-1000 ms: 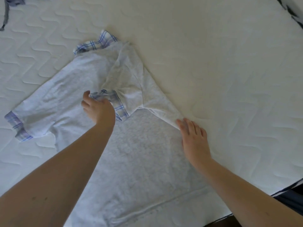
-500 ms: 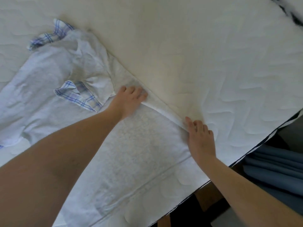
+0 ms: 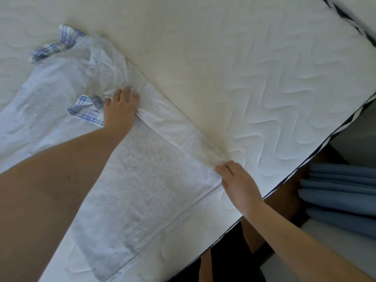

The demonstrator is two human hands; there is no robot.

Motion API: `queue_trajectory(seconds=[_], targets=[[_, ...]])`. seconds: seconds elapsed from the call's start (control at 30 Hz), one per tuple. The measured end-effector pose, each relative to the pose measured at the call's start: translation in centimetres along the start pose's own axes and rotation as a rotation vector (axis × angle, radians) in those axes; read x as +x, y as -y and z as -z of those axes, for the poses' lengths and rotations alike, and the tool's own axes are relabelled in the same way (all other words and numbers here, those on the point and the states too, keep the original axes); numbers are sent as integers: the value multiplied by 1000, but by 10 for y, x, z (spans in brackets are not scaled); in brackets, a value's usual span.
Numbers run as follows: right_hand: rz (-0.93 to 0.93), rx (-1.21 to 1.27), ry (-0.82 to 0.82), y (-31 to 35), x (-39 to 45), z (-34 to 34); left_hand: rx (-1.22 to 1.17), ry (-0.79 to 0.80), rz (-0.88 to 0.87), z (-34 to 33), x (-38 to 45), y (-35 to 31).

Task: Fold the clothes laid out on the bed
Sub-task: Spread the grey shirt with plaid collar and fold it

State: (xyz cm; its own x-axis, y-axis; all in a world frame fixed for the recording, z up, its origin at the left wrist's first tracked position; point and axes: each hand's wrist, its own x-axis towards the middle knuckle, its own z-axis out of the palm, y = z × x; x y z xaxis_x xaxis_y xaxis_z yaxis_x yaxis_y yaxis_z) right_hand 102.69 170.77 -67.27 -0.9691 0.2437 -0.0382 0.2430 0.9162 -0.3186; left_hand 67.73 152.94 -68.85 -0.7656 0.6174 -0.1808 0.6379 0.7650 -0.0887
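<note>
Pale grey T-shirt is lying flat on the white quilted bed, spreading between and below both hands, its side edge folded inward as a narrow strip running from one hand to the other. Left hand is pressing down on the upper end of that folded strip, fingers fairly straight and spread on the cloth, not curling round it. Right hand is resting at the lower end of the strip near the hem, fingertips bending onto the fold; cannot tell if it is pinching the cloth or only pressing it. Blue plaid sleeve cuff is lying just left of the left hand, touching it. Plaid collar trim is sitting well above the left hand. Folded blue fabric is lying off the bed, right of the right hand.
</note>
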Motion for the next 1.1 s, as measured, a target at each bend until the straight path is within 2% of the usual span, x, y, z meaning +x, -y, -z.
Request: queue_trajectory(seconds=[0.1, 0.27, 0.43, 0.53, 0.7, 0.8, 1.0, 1.1], targets=[[-3, 23, 29, 22, -10, -15, -21, 74, 41, -4, -3, 9], [-48, 58, 56, 42, -24, -30, 21, 143, 6, 1, 0, 29], [-79, -65, 30, 45, -30, -31, -29, -62, -26, 1, 8, 51], [-106, -168, 46, 43, -31, -31, -80, -69, -2, -9, 2, 50], [-19, -97, 54, 47, -30, -35, -110, 48, 57, -21, -3, 39], [14, -40, 67, 52, -29, -38, -78, 84, 16, -18, 1, 40], [104, -3, 44, 66, -25, -42, -42, -41, -11, -4, 9, 59], [144, -69, 12, 67, -28, -43, 0, -18, 16, -8, 3, 66]])
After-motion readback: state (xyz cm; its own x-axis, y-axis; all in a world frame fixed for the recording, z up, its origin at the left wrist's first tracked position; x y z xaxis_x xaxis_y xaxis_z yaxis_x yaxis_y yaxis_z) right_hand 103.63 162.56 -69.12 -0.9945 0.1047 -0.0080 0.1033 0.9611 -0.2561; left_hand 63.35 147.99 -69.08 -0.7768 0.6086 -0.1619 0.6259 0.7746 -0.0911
